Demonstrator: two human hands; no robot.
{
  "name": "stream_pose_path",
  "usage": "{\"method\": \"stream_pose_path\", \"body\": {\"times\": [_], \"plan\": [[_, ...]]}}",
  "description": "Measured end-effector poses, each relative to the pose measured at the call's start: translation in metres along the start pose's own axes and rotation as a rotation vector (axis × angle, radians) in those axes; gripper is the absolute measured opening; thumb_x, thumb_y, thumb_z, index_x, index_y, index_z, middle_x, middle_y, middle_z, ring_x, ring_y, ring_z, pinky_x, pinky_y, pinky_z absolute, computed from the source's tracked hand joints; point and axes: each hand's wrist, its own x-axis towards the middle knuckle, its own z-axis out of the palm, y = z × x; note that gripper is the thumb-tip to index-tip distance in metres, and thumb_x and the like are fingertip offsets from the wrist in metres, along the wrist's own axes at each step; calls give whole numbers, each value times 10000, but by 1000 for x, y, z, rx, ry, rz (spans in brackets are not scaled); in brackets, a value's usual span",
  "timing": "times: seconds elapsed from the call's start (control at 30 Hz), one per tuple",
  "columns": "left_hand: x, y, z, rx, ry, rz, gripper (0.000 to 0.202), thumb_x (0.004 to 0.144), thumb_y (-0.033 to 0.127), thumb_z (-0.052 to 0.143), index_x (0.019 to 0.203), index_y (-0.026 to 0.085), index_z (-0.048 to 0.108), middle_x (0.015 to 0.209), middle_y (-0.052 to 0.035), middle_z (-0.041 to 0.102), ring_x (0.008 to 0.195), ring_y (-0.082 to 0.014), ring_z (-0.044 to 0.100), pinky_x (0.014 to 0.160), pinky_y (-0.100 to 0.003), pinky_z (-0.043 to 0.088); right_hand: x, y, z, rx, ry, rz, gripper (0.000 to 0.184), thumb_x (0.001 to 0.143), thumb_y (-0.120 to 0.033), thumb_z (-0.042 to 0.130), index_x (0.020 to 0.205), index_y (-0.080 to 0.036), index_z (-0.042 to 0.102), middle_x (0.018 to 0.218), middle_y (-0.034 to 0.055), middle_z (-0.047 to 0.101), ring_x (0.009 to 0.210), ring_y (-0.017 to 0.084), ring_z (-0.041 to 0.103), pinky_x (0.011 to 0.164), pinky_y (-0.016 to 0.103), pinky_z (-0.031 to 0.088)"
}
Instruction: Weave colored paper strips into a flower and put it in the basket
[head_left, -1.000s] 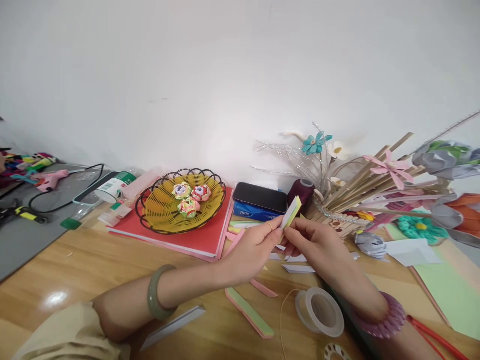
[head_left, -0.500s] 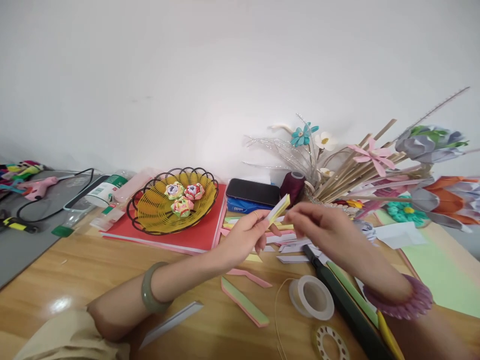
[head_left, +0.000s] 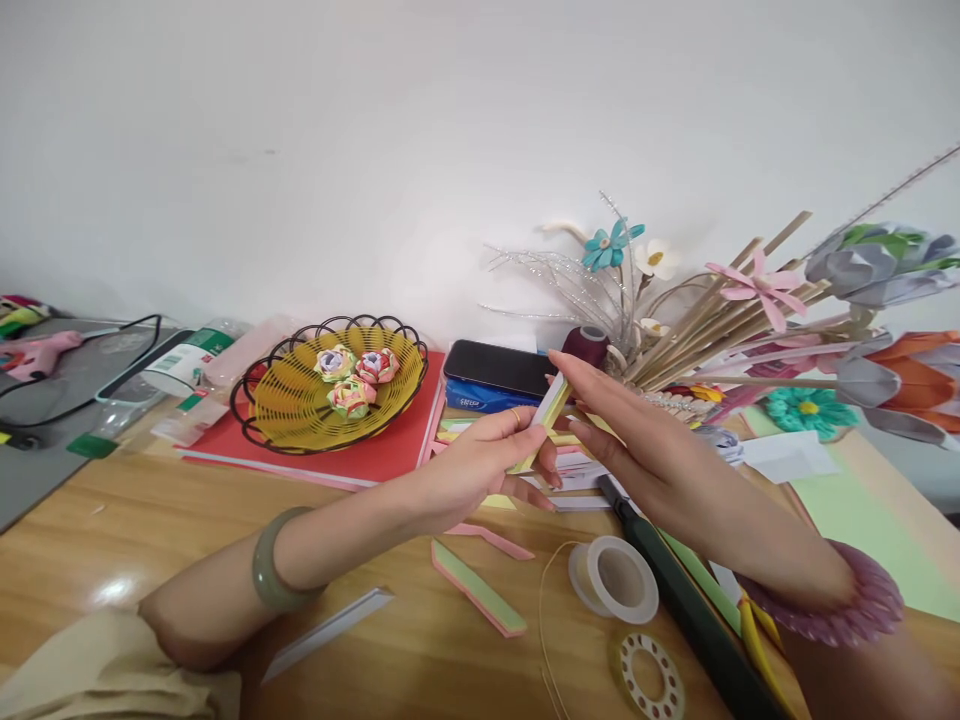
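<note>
My left hand (head_left: 480, 462) pinches a folded paper strip (head_left: 553, 402), white on one side and yellow along the other, between thumb and fingers. The strip slants up to the right above the table. My right hand (head_left: 664, 470) has its fingers stretched out beside the strip's upper end, with the fingertips at or very near it; whether they touch cannot be made out. Below the hands lie several paper strips (head_left: 585, 502), partly hidden. A green and pink folded strip (head_left: 480, 590) lies closer to me, and a white strip (head_left: 330, 632) is near my left forearm.
A yellow basket (head_left: 300, 415) holding three paper flowers stands on red paper (head_left: 405, 440). Behind my hands, a phone (head_left: 499, 368) rests on a blue box (head_left: 480, 398). A clear spool (head_left: 621, 580) and a dark green tool (head_left: 675, 580) lie in front. Flower stems (head_left: 705, 320) spread out at right.
My right hand has gone from bent, bunched fingers to stretched fingers alongside the strip. My left hand still pinches the strip. The whole view has shifted slightly.
</note>
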Motion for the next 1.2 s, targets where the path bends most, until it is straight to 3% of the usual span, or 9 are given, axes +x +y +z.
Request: {"method": "stream_pose_path", "body": {"times": [0.1, 0.23, 0.37, 0.53, 0.67, 0.8, 1.03, 1.2], "plan": [[0, 0, -1, -11, -17, 10, 143, 852, 301, 483, 871, 163, 517, 771, 3, 470, 730, -107, 518, 620, -253, 501, 0, -2, 1, -2, -4, -7, 505, 940, -248, 315, 1433, -203, 215, 1487, 53, 268, 1338, 203, 269, 1071, 398, 313], [2, 5, -3, 72, 34, 38, 162, 840, 325, 500, 797, 169, 505, 724, 19, 463, 629, -72, 466, 527, -177, 420, 3, -3, 1, 31, 21, -4, 510, 924, -230, 345, 1422, -211, 235, 1463, 82, 321, 1306, 224, 342, 1035, 420, 364], [3, 11, -7, 173, 143, 69, 197, 847, 320, 484, 750, 152, 517, 673, 32, 466, 478, -23, 350, 434, -152, 278, 7, 1, 3, 166, 77, 98, 472, 895, -264, 417, 1357, -215, 330, 1199, 100, 595, 1060, 221, 586, 872, 383, 500], [5, 17, -12, 180, 203, 59, 191, 842, 317, 491, 794, 149, 567, 639, 49, 426, 442, -18, 277, 407, -158, 220, 10, 11, 7, 256, 90, 179, 468, 873, -297, 449, 1314, -200, 325, 1154, 108, 591, 878, 189, 639, 754, 331, 528], [6, 21, -17, 160, 218, 111, 220, 854, 288, 480, 969, 144, 601, 672, 36, 430, 468, -23, 282, 403, -150, 217, 11, 23, 9, -22, -68, 158, 222, 890, -304, 401, 1026, -217, 553, 993, 57, 656, 840, 186, 620, 699, 293, 483], [6, 21, -23, 142, 220, 131, 260, 848, 293, 495, 1027, 139, 604, 669, 30, 419, 477, -28, 296, 386, -147, 205, 11, 40, 19, -196, -200, 203, 216, 847, -215, 416, 819, -218, 630, 831, 44, 682, 743, 214, 615, 624, 309, 419], [9, 17, -28, 118, 220, 131, 282, 821, 323, 532, 1024, 150, 623, 681, 20, 446, 484, -31, 327, 389, -150, 214, 11, 56, 35, -289, -361, 212, 231, 817, -132, 451, 822, -229, 661, 847, 30, 687, 769, 189, 620, 624, 271, 407], [11, 16, -28, 90, 246, 90, 268, 818, 314, 530, 999, 152, 641, 697, 6, 477, 499, -33, 355, 415, -154, 240, 11, 53, 37, -307, -441, 210, 135, 871, -211, 506, 899, -183, 635, 897, 28, 657, 835, 181, 610, 700, 331, 471]]}}
